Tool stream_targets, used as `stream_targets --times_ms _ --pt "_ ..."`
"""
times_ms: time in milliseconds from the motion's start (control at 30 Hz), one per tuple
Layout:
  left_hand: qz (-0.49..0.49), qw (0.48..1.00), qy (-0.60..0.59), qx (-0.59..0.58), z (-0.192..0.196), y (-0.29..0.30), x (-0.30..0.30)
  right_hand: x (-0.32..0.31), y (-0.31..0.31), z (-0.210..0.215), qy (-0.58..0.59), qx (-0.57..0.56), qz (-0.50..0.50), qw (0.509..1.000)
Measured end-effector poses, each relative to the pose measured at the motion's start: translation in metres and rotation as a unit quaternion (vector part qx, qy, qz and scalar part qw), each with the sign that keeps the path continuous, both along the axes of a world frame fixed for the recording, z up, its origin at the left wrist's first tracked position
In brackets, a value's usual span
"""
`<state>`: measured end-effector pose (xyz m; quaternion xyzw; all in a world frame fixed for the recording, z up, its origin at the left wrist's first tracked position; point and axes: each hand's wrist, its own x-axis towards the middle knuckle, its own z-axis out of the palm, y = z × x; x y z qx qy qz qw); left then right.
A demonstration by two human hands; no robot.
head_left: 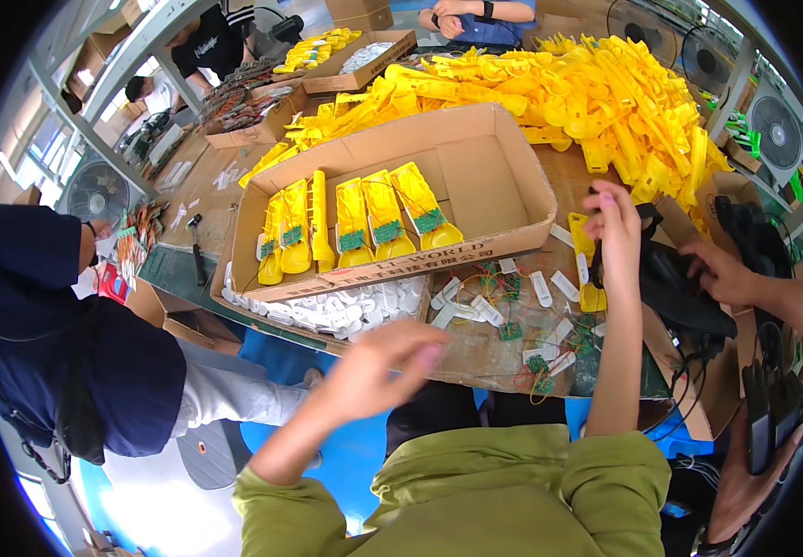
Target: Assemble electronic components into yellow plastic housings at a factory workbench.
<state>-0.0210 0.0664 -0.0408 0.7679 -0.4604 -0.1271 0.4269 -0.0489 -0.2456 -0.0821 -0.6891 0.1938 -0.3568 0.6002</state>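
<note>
My left hand (385, 367) hovers over the table's near edge, fingers loosely bent and thumb apart, with nothing visible in it. My right hand (617, 227) is raised at the right, its fingers partly curled and apart, beside a yellow plastic shell (589, 299). I cannot tell whether it touches that shell. Between my hands lie several white plastic pieces (541, 290) and green circuit boards (510, 330) with thin wires. Ahead, a shallow cardboard box (476, 153) holds several yellow shells (385, 215), most with a green board at the near end.
A big heap of yellow shells (596, 93) covers the far right. White parts (327, 311) fill a box under the shallow box's near edge. A person in dark clothing (76, 343) sits at left; another person's hand (722, 274) is near a black bag (685, 288) at right.
</note>
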Motion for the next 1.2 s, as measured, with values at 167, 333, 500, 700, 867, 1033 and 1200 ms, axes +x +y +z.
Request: stream_targets --times_ms 167,333,500,700,867,1033,1200 --pt "-0.02 0.999 -0.022 -0.038 -0.061 -0.109 -0.014 -0.044 0.02 -0.017 -0.011 0.002 -0.064 0.998" --pt "0.037 0.992 0.068 -0.099 -0.097 -0.209 -0.002 -0.064 0.022 -0.025 -0.069 0.034 -0.11 0.991" --pt "0.102 0.991 0.084 -0.009 -0.106 -0.23 0.001 -0.076 0.018 -0.028 0.101 -0.009 -0.055 0.993" --pt "0.122 0.989 0.076 -0.03 -0.102 -0.206 0.0 -0.086 0.021 -0.012 0.208 -0.122 -0.045 0.97" --pt "0.11 0.982 0.082 -0.127 -0.074 -0.179 -0.022 -0.085 0.025 -0.009 0.127 -0.124 0.001 0.984" --pt "0.06 0.977 0.016 -0.204 -0.047 -0.158 -0.029 -0.09 0.019 -0.002 0.023 0.04 0.208 0.977" --pt "0.006 0.967 0.05 -0.25 -0.03 -0.141 -0.029 -0.093 0.034 0.014 -0.053 0.041 0.232 0.97"
